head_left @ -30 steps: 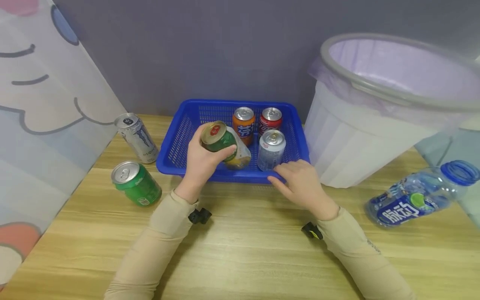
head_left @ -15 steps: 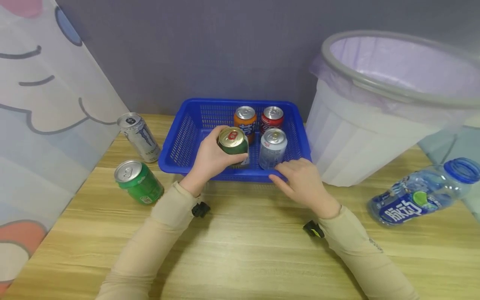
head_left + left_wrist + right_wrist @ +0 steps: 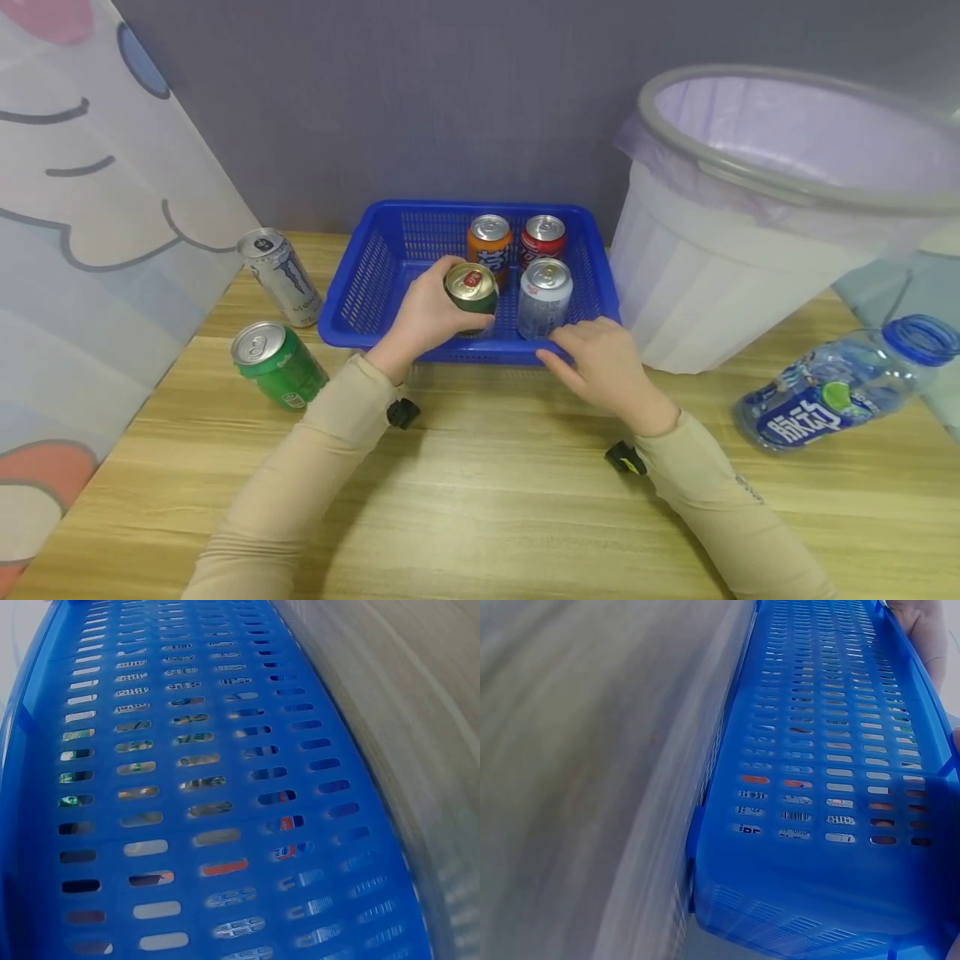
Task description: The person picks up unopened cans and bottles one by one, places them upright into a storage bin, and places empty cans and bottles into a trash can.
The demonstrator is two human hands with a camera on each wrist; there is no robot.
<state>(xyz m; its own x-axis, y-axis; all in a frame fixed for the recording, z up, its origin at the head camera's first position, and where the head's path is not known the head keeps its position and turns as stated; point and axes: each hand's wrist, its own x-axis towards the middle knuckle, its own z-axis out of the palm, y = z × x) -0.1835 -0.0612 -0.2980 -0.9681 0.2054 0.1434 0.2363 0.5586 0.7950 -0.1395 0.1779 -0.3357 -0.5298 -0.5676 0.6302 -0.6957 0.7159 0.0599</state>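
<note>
In the head view my left hand [image 3: 427,312] grips a dark green can [image 3: 471,285] with a gold lid and red tab, upright inside the blue plastic basket [image 3: 465,205]. My right hand [image 3: 606,367] holds the basket's front rim near its right corner, fingers over the edge and thumb outside. Beside the held can stand a white can [image 3: 545,298], an orange can [image 3: 489,243] and a red can [image 3: 543,237]. Both wrist views are filled by the slotted basket wall [image 3: 780,874]; through the slots, bits of the cans show.
Left of the basket stand a tall silver-white can [image 3: 281,275] and a green Sprite can [image 3: 277,367]. To the right are a tall white bin [image 3: 697,267] with a purple liner and a clear bottle [image 3: 832,392] with a blue label. A dark wall rises behind.
My left hand has moved right and down with the dark green can, bringing it from tilted to upright inside the basket beside the white can. My right hand stays on the rim.
</note>
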